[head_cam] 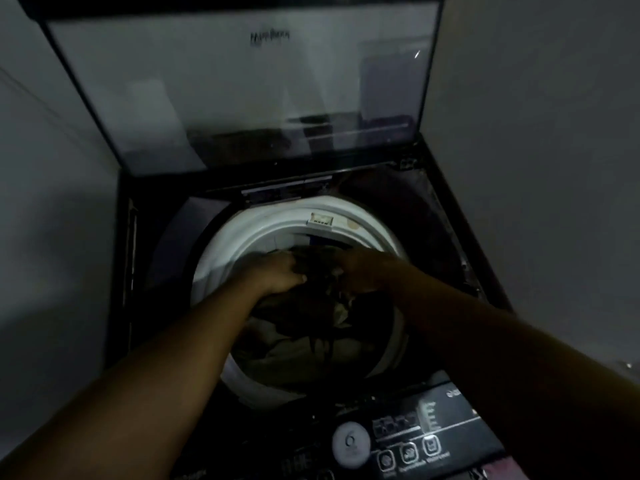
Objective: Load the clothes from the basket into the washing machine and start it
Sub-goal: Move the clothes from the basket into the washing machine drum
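Note:
A dark top-loading washing machine (446, 223) stands in front of me with its glass lid (242, 91) raised. Its white drum rim (228, 251) rings an opening filled with dark clothes (311, 327). Over the drum, my left hand (277, 275) grips a dark bundle of cloth. My right hand (363, 271) holds the same bundle from the right side. The room is dim and the fingers are partly buried in fabric. The basket is out of view.
The control panel (408, 441) with a round white dial (350, 444) and lit icons lies along the machine's near edge. Grey walls (540, 133) close in on the left and right of the machine.

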{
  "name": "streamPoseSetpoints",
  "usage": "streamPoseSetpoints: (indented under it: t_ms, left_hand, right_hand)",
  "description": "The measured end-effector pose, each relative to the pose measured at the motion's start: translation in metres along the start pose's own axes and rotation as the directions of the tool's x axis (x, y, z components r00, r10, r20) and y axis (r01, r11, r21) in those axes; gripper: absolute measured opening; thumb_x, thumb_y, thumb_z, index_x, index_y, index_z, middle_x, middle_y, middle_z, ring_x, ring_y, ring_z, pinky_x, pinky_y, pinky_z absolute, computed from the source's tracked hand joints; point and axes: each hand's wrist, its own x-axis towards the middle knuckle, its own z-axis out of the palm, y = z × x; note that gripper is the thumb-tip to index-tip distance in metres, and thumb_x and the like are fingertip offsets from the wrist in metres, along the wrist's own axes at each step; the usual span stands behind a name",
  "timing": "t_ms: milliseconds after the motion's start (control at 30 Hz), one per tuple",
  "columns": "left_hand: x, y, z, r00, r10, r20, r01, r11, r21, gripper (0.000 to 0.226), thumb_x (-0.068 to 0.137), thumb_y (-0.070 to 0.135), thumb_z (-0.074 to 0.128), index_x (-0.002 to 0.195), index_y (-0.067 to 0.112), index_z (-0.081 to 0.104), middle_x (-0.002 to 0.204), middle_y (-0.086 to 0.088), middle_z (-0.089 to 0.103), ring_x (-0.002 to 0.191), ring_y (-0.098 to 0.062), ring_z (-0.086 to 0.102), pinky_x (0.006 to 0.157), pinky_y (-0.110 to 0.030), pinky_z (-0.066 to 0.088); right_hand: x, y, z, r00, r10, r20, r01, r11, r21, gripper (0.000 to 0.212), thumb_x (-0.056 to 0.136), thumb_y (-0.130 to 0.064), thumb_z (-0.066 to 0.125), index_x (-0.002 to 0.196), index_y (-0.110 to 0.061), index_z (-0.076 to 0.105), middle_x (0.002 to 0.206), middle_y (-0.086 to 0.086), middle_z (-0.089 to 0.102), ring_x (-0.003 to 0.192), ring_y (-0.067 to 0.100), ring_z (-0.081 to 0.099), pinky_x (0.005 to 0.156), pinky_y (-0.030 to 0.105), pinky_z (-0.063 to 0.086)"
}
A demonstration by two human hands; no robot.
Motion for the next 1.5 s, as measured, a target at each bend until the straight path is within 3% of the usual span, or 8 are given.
streamPoseSetpoints:
  t_ms: [100, 233, 400, 500, 667, 833, 1200, 1500]
  left_hand:
    - [-0.014, 0.034, -0.019, 0.979, 0.057, -0.198, -0.087, 0.985, -0.148, 0.056, 0.081, 0.048, 0.057, 0.129, 0.020, 0.063, 0.127, -0.005, 0.065, 0.114, -0.026, 0.061, 0.102, -0.042, 0.048]
    - [-0.055, 0.104, -0.032, 0.907, 0.092, -0.411, -0.201, 0.952, -0.230, 0.036, 0.096, 0.015, 0.054, 0.130, 0.022, 0.062, 0.127, -0.001, 0.064, 0.110, -0.022, 0.063, 0.099, -0.039, 0.050]
    - [-0.091, 0.220, 0.002, 0.841, 0.261, -0.474, -0.410, 0.879, -0.244, 0.041, 0.093, 0.009, 0.057, 0.131, 0.024, 0.061, 0.125, 0.003, 0.064, 0.112, -0.014, 0.061, 0.101, -0.034, 0.050]
    - [-0.094, 0.307, 0.048, 0.819, 0.388, -0.424, -0.515, 0.823, -0.241, 0.039, 0.092, 0.008, 0.059, 0.127, 0.023, 0.062, 0.122, 0.003, 0.065, 0.111, -0.012, 0.061, 0.100, -0.032, 0.050]
    - [-0.074, 0.419, 0.156, 0.808, 0.543, -0.229, -0.587, 0.775, -0.234, 0.037, 0.089, 0.006, 0.061, 0.123, 0.020, 0.065, 0.118, 0.004, 0.069, 0.108, -0.012, 0.066, 0.102, -0.033, 0.051]
    - [-0.029, 0.460, 0.282, 0.853, 0.521, -0.026, -0.513, 0.828, -0.229, 0.037, 0.088, 0.004, 0.063, 0.122, 0.015, 0.067, 0.119, -0.001, 0.070, 0.112, -0.010, 0.064, 0.105, -0.033, 0.049]
    - [0.110, 0.378, 0.510, 0.950, 0.131, 0.283, -0.104, 0.989, -0.106, 0.033, 0.089, 0.016, 0.065, 0.122, 0.021, 0.065, 0.121, -0.003, 0.064, 0.115, -0.018, 0.061, 0.099, -0.035, 0.052]
    - [0.233, 0.323, 0.612, 0.974, -0.054, 0.219, 0.052, 0.999, 0.015, 0.060, 0.092, 0.025, 0.066, 0.147, 0.015, 0.047, 0.147, -0.011, 0.049, 0.131, -0.027, 0.051, 0.108, -0.033, 0.044]
  right_hand:
    - [-0.028, 0.000, -0.032, 0.985, -0.006, -0.171, -0.002, 0.999, -0.043, 0.057, 0.095, -0.043, 0.062, 0.146, -0.020, 0.050, 0.139, 0.015, 0.058, 0.127, 0.032, 0.056, 0.099, 0.035, 0.044]
    - [-0.088, 0.020, -0.058, 0.895, -0.053, -0.443, 0.028, 0.998, -0.064, 0.053, 0.089, -0.046, 0.062, 0.135, -0.020, 0.056, 0.126, 0.014, 0.061, 0.113, 0.035, 0.060, 0.091, 0.042, 0.052]
    - [-0.186, 0.095, -0.051, 0.736, 0.035, -0.676, 0.008, 0.998, 0.061, 0.035, 0.093, -0.039, 0.055, 0.114, -0.012, 0.061, 0.110, 0.017, 0.061, 0.101, 0.038, 0.060, 0.081, 0.045, 0.053]
    - [-0.253, 0.157, -0.013, 0.672, 0.205, -0.711, -0.052, 0.972, 0.231, 0.039, 0.095, -0.039, 0.052, 0.125, -0.015, 0.061, 0.120, 0.014, 0.062, 0.108, 0.035, 0.060, 0.088, 0.046, 0.052]
    - [-0.341, 0.252, 0.089, 0.665, 0.443, -0.602, -0.206, 0.883, 0.422, 0.037, 0.094, -0.027, 0.058, 0.130, -0.019, 0.061, 0.127, 0.012, 0.064, 0.112, 0.032, 0.063, 0.094, 0.040, 0.051]
    - [-0.390, 0.323, 0.216, 0.670, 0.617, -0.412, -0.343, 0.750, 0.565, 0.038, 0.093, -0.029, 0.056, 0.130, -0.021, 0.062, 0.129, 0.010, 0.065, 0.116, 0.031, 0.062, 0.098, 0.038, 0.050]
    - [-0.330, 0.400, 0.487, 0.731, 0.682, 0.013, -0.468, 0.488, 0.737, 0.057, 0.094, -0.029, 0.058, 0.148, -0.017, 0.045, 0.141, 0.020, 0.056, 0.127, 0.038, 0.055, 0.104, 0.041, 0.045]
    - [-0.210, 0.459, 0.587, 0.654, 0.731, 0.196, -0.482, 0.204, 0.852, 0.071, 0.089, -0.042, 0.065, 0.150, -0.020, 0.037, 0.146, 0.018, 0.049, 0.133, 0.039, 0.048, 0.107, 0.043, 0.043]
